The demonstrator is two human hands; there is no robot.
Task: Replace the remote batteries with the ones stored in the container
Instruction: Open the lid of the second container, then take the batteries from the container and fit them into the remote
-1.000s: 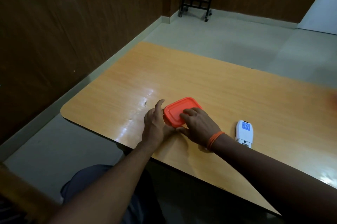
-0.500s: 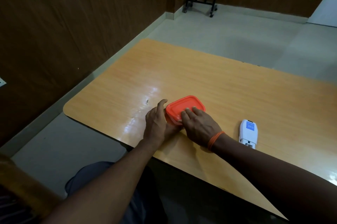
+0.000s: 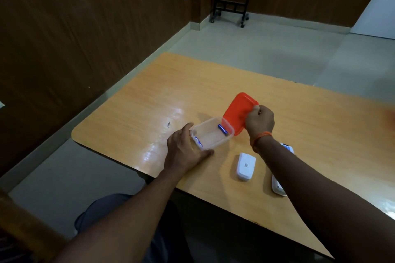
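A clear plastic container [image 3: 210, 134] stands open on the wooden table [image 3: 149, 100]. Two blue batteries lie inside it, one at the far side [image 3: 223, 129] and one at the near left [image 3: 198, 141]. My left hand [image 3: 184, 151] grips the container's near left corner. My right hand [image 3: 259, 120] holds the orange lid [image 3: 237, 113] tilted up, just behind and to the right of the container. A white remote [image 3: 277, 187] lies under my right forearm, mostly hidden. To its left, a white cover piece [image 3: 245, 166] rests flat on the table.
The table's near edge runs diagonally under my arms, with my lap below it. A small dark speck [image 3: 168, 123] marks the tabletop left of the container. A black wheeled stand [image 3: 230, 3] is by the far wall.
The orange lid has come off the container and is lifted to the right in my right hand. The batteries inside now show. A white cover piece now lies beside the remote.
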